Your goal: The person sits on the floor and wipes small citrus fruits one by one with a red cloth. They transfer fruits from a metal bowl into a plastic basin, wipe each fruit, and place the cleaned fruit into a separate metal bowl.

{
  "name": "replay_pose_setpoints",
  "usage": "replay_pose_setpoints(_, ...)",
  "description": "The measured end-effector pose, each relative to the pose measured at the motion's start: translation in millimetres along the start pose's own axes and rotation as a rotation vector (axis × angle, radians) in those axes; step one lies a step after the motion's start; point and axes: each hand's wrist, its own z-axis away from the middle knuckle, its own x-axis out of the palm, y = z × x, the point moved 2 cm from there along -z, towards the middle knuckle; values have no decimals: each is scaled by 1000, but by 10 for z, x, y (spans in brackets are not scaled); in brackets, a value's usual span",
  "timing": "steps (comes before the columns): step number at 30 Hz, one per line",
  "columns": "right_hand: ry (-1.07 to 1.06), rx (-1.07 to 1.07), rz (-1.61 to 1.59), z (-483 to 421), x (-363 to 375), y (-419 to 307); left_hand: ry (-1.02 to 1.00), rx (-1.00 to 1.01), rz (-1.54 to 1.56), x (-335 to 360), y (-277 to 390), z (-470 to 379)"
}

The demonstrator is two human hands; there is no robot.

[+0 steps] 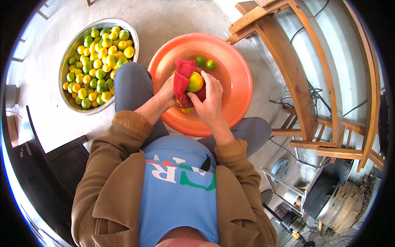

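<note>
Above an orange plastic basin (237, 92), a yellow-green citrus fruit (195, 82) rests against a folded red cloth (182, 77). My left hand (167, 92) grips the cloth from the left, its fingers mostly hidden behind it. With thumb and fingertips, my right hand (211, 95) holds the fruit from the right side. Two small green citrus fruits (205, 62) lie in the basin beyond my hands. Below the cloth, part of a yellow fruit (186, 110) shows; the cloth and my hands hide the rest of the basin's middle.
A metal basin (135, 34) heaped with green and yellow citrus stands on the floor (166, 15) at the left, beside my knee. Wooden furniture frames (280, 64) and loose black cables (314, 92) line the right side. Dark furniture (66, 160) is at the lower left.
</note>
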Motion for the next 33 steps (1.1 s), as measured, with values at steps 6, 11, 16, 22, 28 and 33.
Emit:
replay_pose_setpoints(6,19,73,2,58,86,13,116,-34,93,-53,-102,-41)
replay_pose_setpoints(11,52,82,-116,99,103,76,113,68,-175,-66,-46,-40)
replay_pose_setpoints(16,75,186,-227,120,18,140,113,-7,-300,-3,3,2)
replay_pose_setpoints(22,-20,85,-50,55,-127,164,-64,-130,-93,125,-53,23)
replay_pose_setpoints(28,-67,46,-53,40,-64,133,-16,-36,-285,76,-75,113)
replay_pose_setpoints(33,-25,76,-61,129,33,9,28,-13,-145,-93,-120,83)
